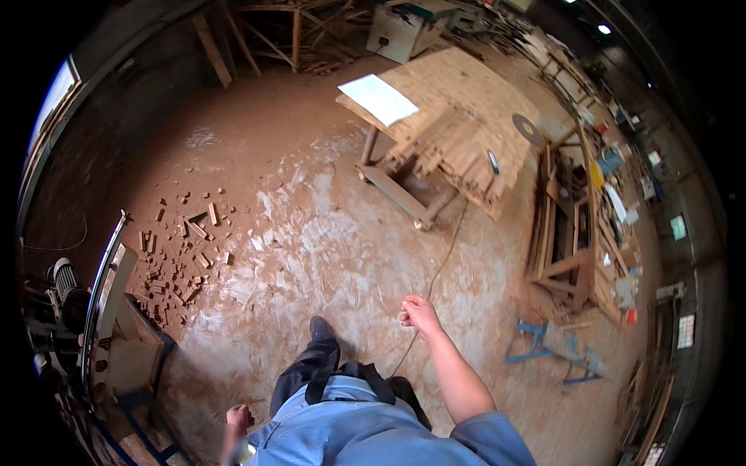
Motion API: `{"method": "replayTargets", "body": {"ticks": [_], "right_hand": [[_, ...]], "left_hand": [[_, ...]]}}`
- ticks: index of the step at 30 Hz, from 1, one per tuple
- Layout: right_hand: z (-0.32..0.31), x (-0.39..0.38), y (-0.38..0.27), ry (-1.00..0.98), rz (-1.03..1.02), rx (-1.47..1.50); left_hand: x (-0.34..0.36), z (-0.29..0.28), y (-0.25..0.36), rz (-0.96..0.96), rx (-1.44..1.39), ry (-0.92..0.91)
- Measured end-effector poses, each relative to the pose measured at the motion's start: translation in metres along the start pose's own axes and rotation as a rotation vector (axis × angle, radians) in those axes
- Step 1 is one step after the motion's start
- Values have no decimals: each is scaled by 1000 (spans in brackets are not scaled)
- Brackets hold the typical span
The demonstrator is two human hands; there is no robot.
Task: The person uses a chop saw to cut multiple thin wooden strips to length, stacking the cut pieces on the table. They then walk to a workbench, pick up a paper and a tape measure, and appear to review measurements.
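Note:
My right hand [420,315] is out in front of me above the dusty floor, its fingers curled in and nothing showing in them. Behind it a dark cord [444,268] runs along the floor. Low at my left side hangs my left hand [240,418], closed loosely, with no object visible in it. Neither hand touches anything around it. Ahead stands a wooden worktable [458,74]. Several wood strips [447,147] lie side by side along its near part, with a small dark tool [493,161] on them. A white sheet [381,99] lies at its left corner.
Wood offcuts [190,225] litter the floor at left, beside a machine table with a metal rail [105,264]. A round disc [528,130] is at the worktable's right edge. At right are a wooden frame bench [571,272] and a blue metal stand [532,342].

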State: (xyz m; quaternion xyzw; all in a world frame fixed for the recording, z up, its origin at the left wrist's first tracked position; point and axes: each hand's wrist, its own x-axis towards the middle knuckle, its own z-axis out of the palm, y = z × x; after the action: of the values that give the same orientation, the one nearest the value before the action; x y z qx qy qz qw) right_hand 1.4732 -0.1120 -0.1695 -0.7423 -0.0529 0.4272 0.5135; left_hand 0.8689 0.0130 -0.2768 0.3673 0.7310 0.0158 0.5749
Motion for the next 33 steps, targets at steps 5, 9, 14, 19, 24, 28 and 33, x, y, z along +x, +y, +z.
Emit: {"method": "replayTargets", "body": {"ticks": [5, 9, 14, 19, 24, 28, 33], "right_hand": [[13, 83, -172, 67, -228, -272], [51, 178, -285, 44, -294, 54], [65, 384, -371, 214, -341, 2], [53, 492, -384, -131, -155, -236], [19, 497, -357, -275, -102, -231], [90, 456, -345, -183, -316, -416], [151, 373, -312, -213, -552, -510]], "left_hand": [[-7, 38, 182, 251, 141, -5], [-10, 50, 255, 293, -70, 89], [-35, 71, 298, 319, -180, 327], [-126, 131, 209, -181, -190, 527], [-222, 218, 108, -445, -151, 612], [-280, 291, 119, -509, -144, 672], [-284, 352, 113, -474, -179, 688]]}}
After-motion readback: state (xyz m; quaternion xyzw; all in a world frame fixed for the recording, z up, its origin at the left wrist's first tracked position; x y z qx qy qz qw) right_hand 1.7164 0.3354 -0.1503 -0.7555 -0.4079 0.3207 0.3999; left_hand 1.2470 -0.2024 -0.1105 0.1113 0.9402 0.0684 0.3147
